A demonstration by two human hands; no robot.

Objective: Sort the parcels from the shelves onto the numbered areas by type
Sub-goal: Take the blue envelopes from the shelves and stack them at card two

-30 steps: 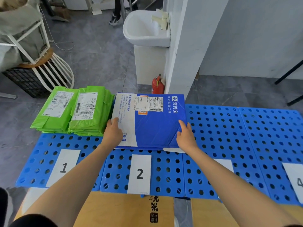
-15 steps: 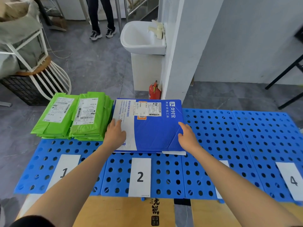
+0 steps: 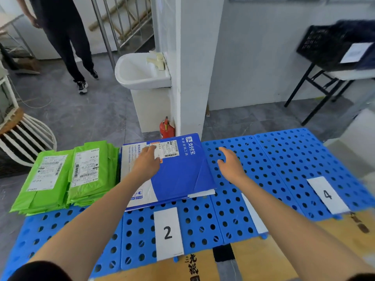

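Left hand point(image 3: 147, 161) lies flat on the blue-and-white cardboard mailer point(image 3: 182, 175); right hand point(image 3: 229, 162) hovers spread, empty. Best square the mailer behind white paper label 2 point(image 3: 167, 233).

Left hand point(image 3: 147, 162) flat, right hand point(image 3: 230, 165) relaxed, both outstretched.

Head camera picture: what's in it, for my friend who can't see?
A person's left hand rests on a blue and white cardboard envelope by the paper label 2 on a blue holed plastic mat. The open right hand hovers beside it; two piles of green plastic bags lie to its left.
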